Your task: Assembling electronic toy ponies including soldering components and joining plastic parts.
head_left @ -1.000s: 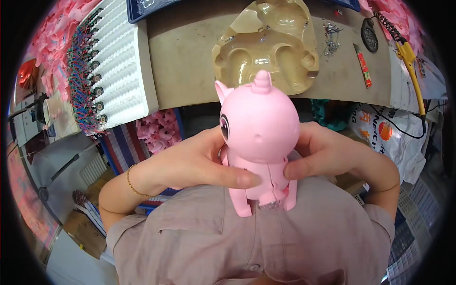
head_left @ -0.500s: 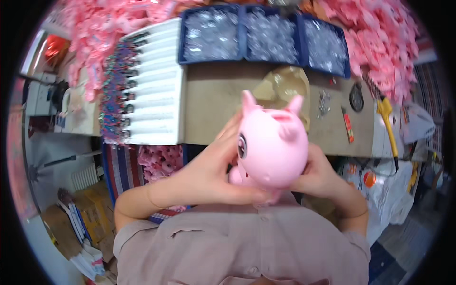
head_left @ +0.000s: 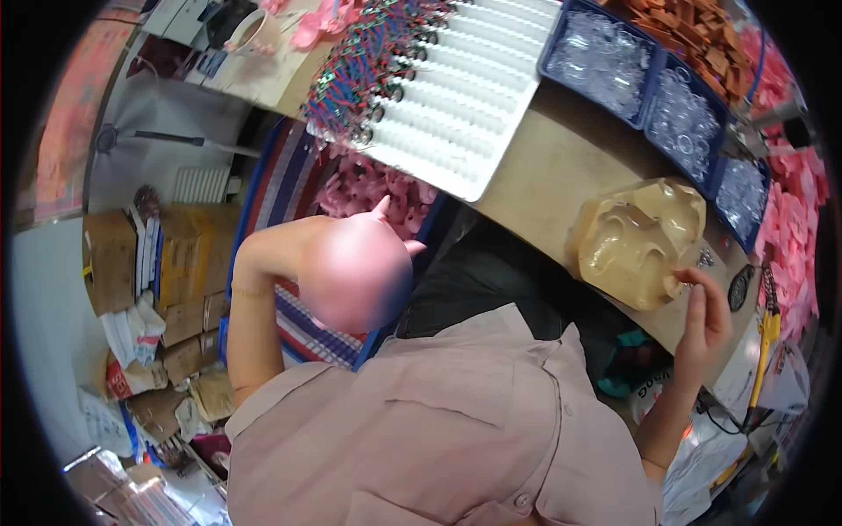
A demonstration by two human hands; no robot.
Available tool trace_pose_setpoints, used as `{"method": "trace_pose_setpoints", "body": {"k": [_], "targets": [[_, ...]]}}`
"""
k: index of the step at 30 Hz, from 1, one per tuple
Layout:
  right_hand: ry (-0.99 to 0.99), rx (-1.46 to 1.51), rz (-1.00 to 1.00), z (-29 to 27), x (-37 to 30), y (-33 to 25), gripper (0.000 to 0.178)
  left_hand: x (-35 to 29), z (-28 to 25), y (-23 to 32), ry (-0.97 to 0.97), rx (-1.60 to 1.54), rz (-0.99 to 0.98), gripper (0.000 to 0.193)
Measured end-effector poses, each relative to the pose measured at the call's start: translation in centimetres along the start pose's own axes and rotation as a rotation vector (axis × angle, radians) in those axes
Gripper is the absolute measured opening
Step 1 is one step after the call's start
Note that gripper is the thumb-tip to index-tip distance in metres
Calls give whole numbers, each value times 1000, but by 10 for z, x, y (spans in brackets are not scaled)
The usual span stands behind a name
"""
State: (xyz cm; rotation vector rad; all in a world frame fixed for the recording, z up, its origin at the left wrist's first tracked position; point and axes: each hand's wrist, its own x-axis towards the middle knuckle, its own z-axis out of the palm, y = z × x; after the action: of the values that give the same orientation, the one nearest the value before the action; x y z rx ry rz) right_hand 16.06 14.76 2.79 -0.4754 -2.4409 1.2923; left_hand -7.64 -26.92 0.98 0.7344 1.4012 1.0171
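Note:
A pink pig toy (head_left: 358,272), blurred by motion, is at the left above the crate (head_left: 410,289), which is blue-edged and lined with striped cloth. My left hand (head_left: 303,248) grips it from its left side; the toy hides most of the fingers. Inside that crate lie several pink toy parts (head_left: 373,188). Over on the right, my right hand (head_left: 704,320) has its fingers loosely apart and bent, with the tips at the near right rim of a tan moulded holder (head_left: 614,250). Nothing can be made out in that hand. The holder has rounded hollows and sits on the table.
A white ridged tray (head_left: 474,105) carries bundled coloured wires (head_left: 373,66). Blue bins (head_left: 653,92) of clear plastic parts line the far side of the table (head_left: 526,175). Orange-brown pieces (head_left: 693,35) and pink parts (head_left: 794,237) lie beyond. A yellow-handled tool (head_left: 765,351) hangs at the right.
The pig toy, held between both hands in front of me before, has moved left over the crate in my left hand. My right hand has let go and moved to the tan holder. My view has turned left.

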Motion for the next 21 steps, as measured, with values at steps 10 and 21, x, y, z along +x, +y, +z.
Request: {"method": "trace_pose_setpoints", "body": {"k": [10, 21], "targets": [[49, -119, 134, -2, 9, 15, 10, 73, -9, -154, 394, 755, -299, 18], [154, -558, 203, -101, 271, 78, 29, 186, -28, 194, 403, 706, 153, 20]]}}
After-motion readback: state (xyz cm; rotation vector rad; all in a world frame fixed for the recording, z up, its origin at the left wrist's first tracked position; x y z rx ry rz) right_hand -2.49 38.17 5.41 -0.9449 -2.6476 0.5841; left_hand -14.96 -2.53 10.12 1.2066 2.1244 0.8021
